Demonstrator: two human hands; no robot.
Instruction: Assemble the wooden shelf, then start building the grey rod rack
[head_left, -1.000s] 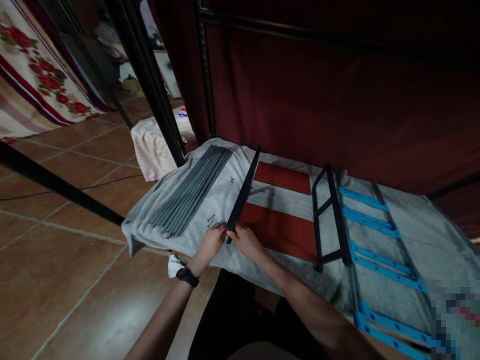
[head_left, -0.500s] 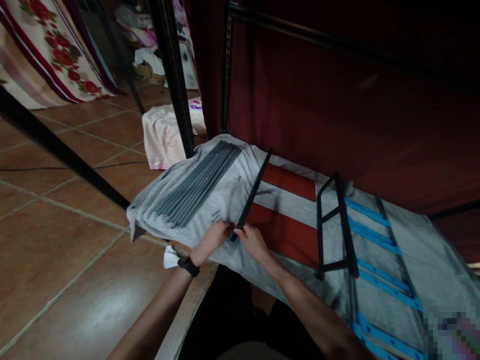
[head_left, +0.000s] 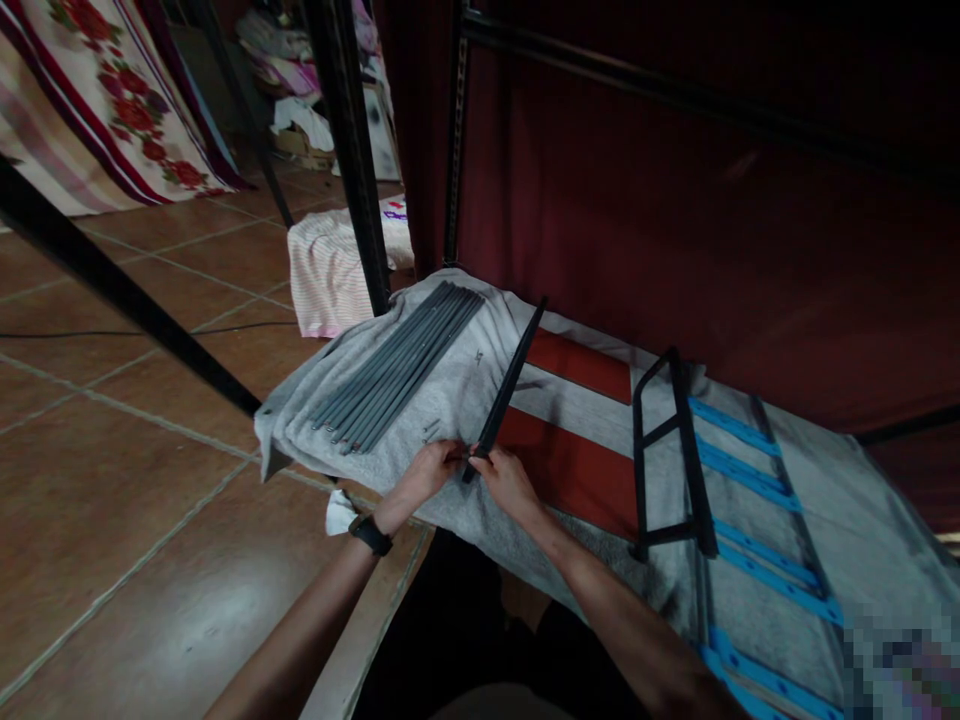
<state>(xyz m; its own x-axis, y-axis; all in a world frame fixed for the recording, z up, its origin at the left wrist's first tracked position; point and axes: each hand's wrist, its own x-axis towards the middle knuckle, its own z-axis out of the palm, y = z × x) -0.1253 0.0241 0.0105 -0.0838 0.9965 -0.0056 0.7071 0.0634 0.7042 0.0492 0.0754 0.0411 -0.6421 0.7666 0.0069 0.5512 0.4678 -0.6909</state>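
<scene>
Toward the left corner of the grey blanket (head_left: 450, 400) a bundle of grey rods (head_left: 401, 366) lies side by side, their length running from the near edge up and away to the right, and a few small screws (head_left: 430, 432) sit just beside their near ends. Next comes the left hand (head_left: 426, 470), a black watch (head_left: 370, 534) on its wrist, fingers curled and pinching the near end of a long black metal bar (head_left: 505, 390). The right hand (head_left: 510, 480) meets it from the other side, fingers likewise closed on that same end, so both hands touch the bar at one spot and neither is the nearer. The bar's long axis leads straight away from the fingertips, up and to the right, roughly parallel to the rods, its far tip near the blanket's back edge over a red panel (head_left: 570, 440). Further right, well apart, a black frame (head_left: 671, 455) lies beside blue-runged rails (head_left: 757, 500)
</scene>
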